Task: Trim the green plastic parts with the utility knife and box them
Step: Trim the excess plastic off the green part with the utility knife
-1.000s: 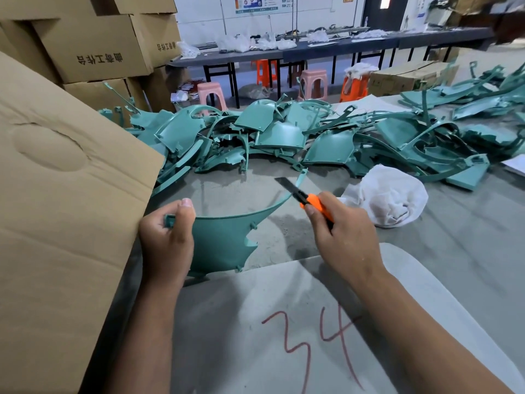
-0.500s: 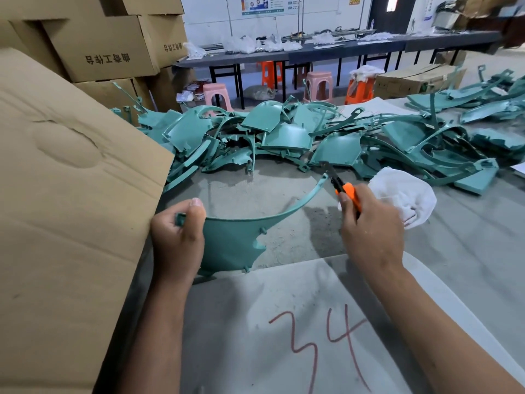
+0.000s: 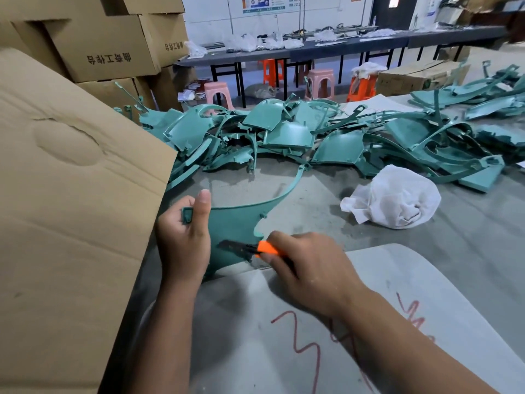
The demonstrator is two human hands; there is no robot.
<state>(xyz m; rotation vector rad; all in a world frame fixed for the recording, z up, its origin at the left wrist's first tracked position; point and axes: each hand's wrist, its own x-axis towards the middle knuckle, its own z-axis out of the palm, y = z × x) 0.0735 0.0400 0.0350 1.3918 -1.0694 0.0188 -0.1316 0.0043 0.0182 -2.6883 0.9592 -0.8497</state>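
My left hand [image 3: 181, 237] grips the green part [image 3: 235, 226] above the surface [image 3: 312, 206] while my right hand [image 3: 306, 265] clasps the utility knife [image 3: 255, 248] (blade aimed at my left fingers), so a slip could cut them.

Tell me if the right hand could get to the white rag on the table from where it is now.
Probably yes. The white rag lies in the open on the grey table, up and to the right of the right hand, with nothing between them. But that hand's grip is taken by the utility knife, so it would need setting down first.
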